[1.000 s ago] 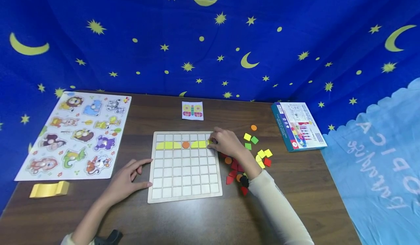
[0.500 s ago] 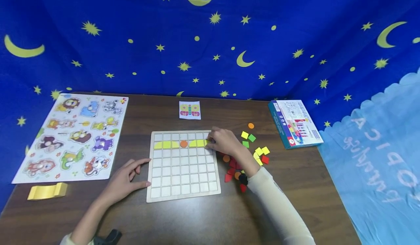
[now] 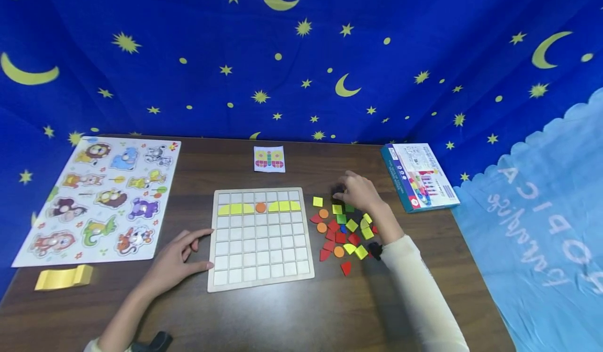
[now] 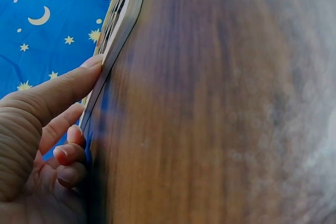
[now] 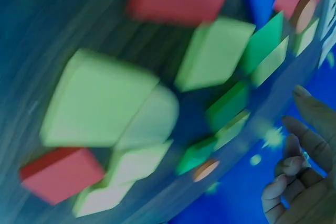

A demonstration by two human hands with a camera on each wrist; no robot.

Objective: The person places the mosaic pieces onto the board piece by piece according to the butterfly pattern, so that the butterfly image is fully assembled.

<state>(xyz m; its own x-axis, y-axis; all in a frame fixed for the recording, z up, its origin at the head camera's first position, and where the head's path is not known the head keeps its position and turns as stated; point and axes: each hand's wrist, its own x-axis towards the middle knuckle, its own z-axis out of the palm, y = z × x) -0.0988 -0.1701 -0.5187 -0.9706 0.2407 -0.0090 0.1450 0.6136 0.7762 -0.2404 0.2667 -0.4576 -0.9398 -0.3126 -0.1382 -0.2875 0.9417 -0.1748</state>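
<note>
A pale wooden grid board [image 3: 261, 245] lies flat on the table. One row near its far side bears yellow pieces [image 3: 236, 208] around an orange disc [image 3: 260, 207]. At the board's left edge my left hand [image 3: 176, 257] rests with thumb and forefinger spread; in the left wrist view the thumb tip [image 4: 93, 62] touches the rim. My right hand [image 3: 360, 192] hovers over the far end of the loose pieces, and its fingers [image 5: 310, 140] are loosely bent with nothing visible in them. Near it lie green pieces [image 5: 228, 106] and yellow squares [image 5: 97, 100].
Red squares and wedges [image 3: 340, 238] are scattered right of the board. A picture card [image 3: 269, 159] lies beyond it. An animal puzzle [image 3: 91, 257] and a yellow arched block [image 3: 63, 277] are on the left. At the far right is a box [image 3: 419, 179]; a starry cloth [image 3: 198, 37] hangs behind.
My right hand has left the board's yellow row and moved right over the loose pieces, uncovering the row's right end. My left hand stays at the board's edge.
</note>
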